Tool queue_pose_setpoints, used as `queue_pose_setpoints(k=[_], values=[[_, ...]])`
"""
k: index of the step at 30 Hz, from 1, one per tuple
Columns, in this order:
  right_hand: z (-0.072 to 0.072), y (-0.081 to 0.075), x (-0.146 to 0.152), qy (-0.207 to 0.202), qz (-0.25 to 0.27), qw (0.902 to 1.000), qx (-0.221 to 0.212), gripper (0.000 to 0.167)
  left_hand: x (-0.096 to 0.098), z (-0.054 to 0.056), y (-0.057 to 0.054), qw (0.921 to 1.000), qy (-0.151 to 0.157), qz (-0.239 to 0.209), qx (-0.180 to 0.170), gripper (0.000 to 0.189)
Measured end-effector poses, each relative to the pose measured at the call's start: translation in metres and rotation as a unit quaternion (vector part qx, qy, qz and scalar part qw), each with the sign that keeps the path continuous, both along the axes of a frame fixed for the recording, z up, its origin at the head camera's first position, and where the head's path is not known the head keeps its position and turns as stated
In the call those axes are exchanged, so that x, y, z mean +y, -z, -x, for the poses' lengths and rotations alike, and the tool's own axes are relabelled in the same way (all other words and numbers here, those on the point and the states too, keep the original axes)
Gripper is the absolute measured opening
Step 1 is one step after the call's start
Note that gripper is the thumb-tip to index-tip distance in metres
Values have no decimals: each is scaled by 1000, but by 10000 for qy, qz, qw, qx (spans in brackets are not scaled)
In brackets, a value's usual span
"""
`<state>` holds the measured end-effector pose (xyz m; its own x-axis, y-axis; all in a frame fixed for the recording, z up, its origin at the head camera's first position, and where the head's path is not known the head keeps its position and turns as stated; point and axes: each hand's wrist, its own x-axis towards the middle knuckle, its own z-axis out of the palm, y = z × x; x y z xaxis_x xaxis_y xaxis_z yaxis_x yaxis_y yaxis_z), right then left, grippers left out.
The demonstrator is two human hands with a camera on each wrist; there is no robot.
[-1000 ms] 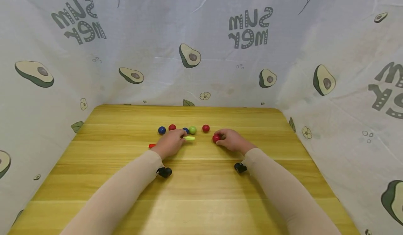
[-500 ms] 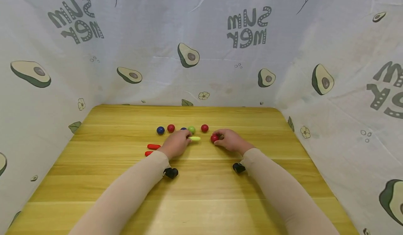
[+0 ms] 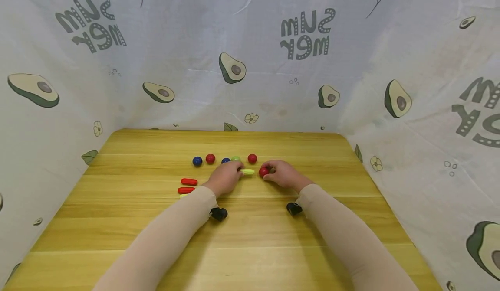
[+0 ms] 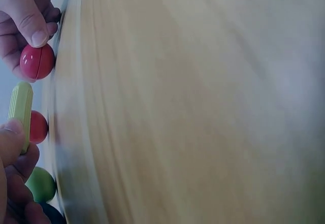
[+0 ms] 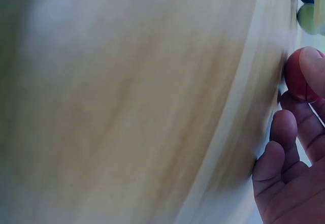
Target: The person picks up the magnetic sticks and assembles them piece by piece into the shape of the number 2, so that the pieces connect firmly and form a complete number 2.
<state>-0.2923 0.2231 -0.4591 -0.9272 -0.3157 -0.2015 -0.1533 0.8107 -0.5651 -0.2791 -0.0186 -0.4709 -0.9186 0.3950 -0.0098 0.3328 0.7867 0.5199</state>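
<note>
My left hand point(image 3: 225, 178) pinches a short yellow ridged stick point(image 3: 248, 172) between thumb and fingers, its free end pointing right. In the left wrist view the stick point(image 4: 21, 104) tilts up from the fingertips. A glossy red ball point(image 3: 263, 172) with a seam is held at the table by my right hand point(image 3: 285, 174), thumb on one side and fingers on the other. A small gap separates the stick's tip from this ball. The right wrist view shows the thumb over the red ball point(image 5: 297, 74), with the other fingers loosely bent.
Behind the hands stand a blue ball point(image 3: 197, 161), a red ball point(image 3: 210, 158), another blue ball point(image 3: 226, 161), a green ball point(image 3: 235, 158) and a red ball point(image 3: 252, 158). Left lie two red sticks point(image 3: 189, 181) and a yellow piece point(image 3: 183, 196), partly under the left sleeve.
My left hand has moved right with the yellow stick, closer to the held red ball. The red sticks and a yellow piece have come out from behind the left arm. My right hand stays nearly still.
</note>
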Motion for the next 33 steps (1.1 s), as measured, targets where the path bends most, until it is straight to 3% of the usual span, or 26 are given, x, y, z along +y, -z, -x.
queue_pose_setpoints(k=[33], values=[[-1,2,-1,68,100,9999,-35,31,16,6,7,9999,85,119,11,24]])
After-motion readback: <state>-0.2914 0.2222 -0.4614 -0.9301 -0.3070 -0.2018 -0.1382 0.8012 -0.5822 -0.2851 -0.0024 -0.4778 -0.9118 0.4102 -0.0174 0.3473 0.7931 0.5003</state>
